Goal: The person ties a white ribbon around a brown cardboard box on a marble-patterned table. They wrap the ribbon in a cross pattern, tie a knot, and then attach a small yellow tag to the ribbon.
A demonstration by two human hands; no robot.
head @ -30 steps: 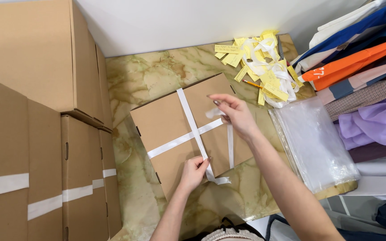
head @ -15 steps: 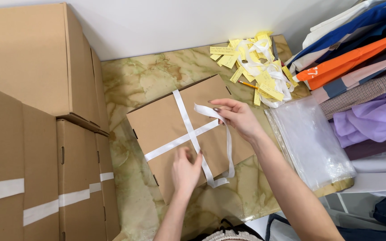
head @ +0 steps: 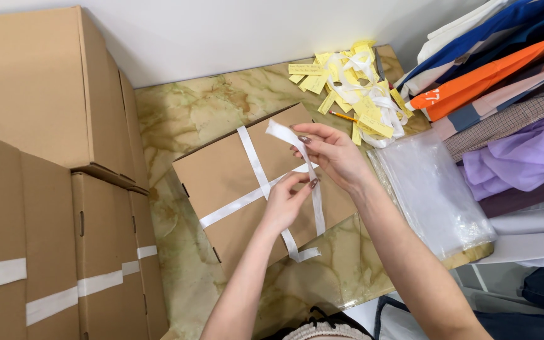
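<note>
Both hands' fingers pinch the white ribbon over the flat brown cardboard box; slack could loosen the crossing.

Two hands, the left hand and right hand, are working at centre frame over one flat cardboard box crossed by one white ribbon.

Marbled green tabletop, ribboned cardboard box, yellow tags, clear plastic bags

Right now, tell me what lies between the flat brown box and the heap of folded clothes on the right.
In the head view, a stack of clear plastic bags lies on the marble table between the flat brown box and the folded clothes.
</note>
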